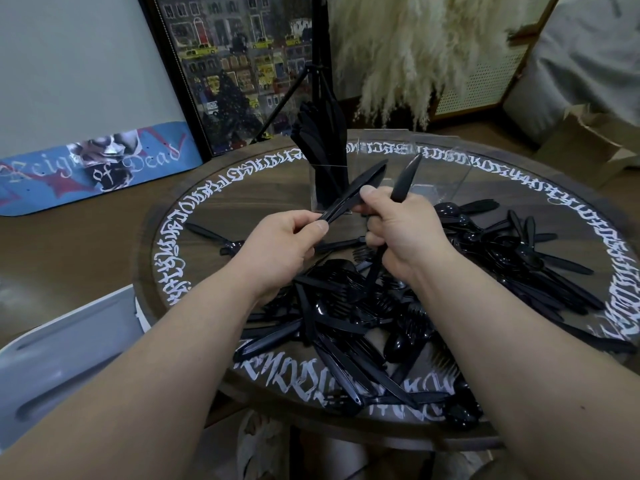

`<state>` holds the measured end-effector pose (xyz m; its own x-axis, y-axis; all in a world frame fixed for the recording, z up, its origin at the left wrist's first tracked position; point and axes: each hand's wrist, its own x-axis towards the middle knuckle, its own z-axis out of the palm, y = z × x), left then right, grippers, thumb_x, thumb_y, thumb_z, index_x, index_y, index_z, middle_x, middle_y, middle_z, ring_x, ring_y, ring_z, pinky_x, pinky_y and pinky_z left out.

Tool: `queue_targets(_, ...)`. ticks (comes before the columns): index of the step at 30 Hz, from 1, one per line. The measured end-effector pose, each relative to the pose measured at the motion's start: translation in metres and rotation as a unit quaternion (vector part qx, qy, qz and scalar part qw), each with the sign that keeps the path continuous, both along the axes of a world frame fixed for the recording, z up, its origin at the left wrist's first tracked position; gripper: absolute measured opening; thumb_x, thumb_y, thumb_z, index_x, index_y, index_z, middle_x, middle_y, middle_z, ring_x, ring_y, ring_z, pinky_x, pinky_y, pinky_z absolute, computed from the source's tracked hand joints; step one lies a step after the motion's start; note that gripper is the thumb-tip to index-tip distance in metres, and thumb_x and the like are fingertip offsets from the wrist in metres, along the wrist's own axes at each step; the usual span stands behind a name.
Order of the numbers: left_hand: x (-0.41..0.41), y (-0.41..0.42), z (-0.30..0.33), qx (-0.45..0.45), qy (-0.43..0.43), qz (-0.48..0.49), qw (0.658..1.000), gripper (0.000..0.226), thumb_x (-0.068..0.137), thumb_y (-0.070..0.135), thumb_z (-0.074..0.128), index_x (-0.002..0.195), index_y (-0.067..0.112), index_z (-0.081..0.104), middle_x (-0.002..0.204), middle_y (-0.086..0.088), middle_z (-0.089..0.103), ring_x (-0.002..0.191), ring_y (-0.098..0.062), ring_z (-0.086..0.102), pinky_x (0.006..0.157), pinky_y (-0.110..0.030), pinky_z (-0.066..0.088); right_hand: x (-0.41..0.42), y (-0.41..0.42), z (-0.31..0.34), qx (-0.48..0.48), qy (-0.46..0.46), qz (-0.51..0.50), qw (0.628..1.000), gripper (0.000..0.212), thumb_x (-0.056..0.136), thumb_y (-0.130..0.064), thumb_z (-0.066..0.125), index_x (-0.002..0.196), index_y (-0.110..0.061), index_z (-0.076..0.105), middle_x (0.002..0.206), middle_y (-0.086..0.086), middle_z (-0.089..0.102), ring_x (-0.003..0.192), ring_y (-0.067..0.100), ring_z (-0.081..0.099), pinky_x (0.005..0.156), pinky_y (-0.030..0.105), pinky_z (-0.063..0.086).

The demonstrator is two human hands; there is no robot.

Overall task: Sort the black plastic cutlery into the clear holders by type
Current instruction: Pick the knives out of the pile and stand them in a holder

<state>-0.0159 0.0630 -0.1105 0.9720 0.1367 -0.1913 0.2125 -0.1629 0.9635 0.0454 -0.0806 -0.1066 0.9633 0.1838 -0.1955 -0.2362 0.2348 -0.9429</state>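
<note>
My left hand (284, 244) pinches the handle ends of two black knives (360, 188) whose blades point up and right. My right hand (401, 223) touches those knives with its thumb and grips another black knife (405, 180), its blade up and its handle running down through the fist. Behind the hands stands a clear holder (329, 183) with several black knives upright in it. Two more clear holders (436, 168) to its right look empty. A heap of black forks, spoons and knives (346, 317) lies under my wrists.
The round wooden table (207, 216) has white lettering around its rim. More spoons and knives (526, 258) lie scattered at the right. A skateboard deck (86, 168), a framed picture (235, 64) and a tripod (311, 81) stand behind. A grey lid (62, 358) sits at the lower left.
</note>
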Motion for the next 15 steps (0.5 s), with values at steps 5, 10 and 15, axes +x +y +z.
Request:
queue_targets(5,-0.0023,0.0002,0.0016,0.017,0.009,0.014,1.000,0.028,0.100,0.021,0.043,0.079,0.009,0.057,0.069,-0.005,0.051,0.054,-0.012,0.041,0.048,-0.020,0.031,0.0010,-0.0043,-0.0034,0.006,-0.011,0.012,1.000,0.024,0.092,-0.009,0.059,0.068,-0.011,0.056,0.069,0.007,0.057,0.035,0.001,0.032,0.037,0.016,0.026)
queue_targets(10,-0.0030,0.0006,0.0069,-0.031,0.033,-0.008,0.999,0.031,0.101,0.020,0.039,0.092,0.011,0.067,0.062,0.002,0.048,0.045,-0.007,0.034,0.043,-0.017,0.024,0.0008,-0.0060,-0.0033,-0.028,-0.033,0.000,0.999,0.022,0.089,-0.012,0.065,0.067,-0.014,0.061,0.068,0.004,0.062,0.036,0.003,0.032,0.039,0.017,0.026)
queue_targets(15,-0.0029,0.0001,0.0082,0.054,0.023,-0.076,0.995,0.032,0.103,0.027,0.037,0.097,0.014,0.066,0.058,0.005,0.037,0.042,-0.004,0.030,0.042,-0.014,0.028,-0.0009,-0.0060,0.0005,-0.066,-0.043,-0.015,0.997,0.020,0.087,-0.021,0.069,0.071,-0.014,0.058,0.064,0.002,0.054,0.037,0.002,0.035,0.040,0.018,0.027)
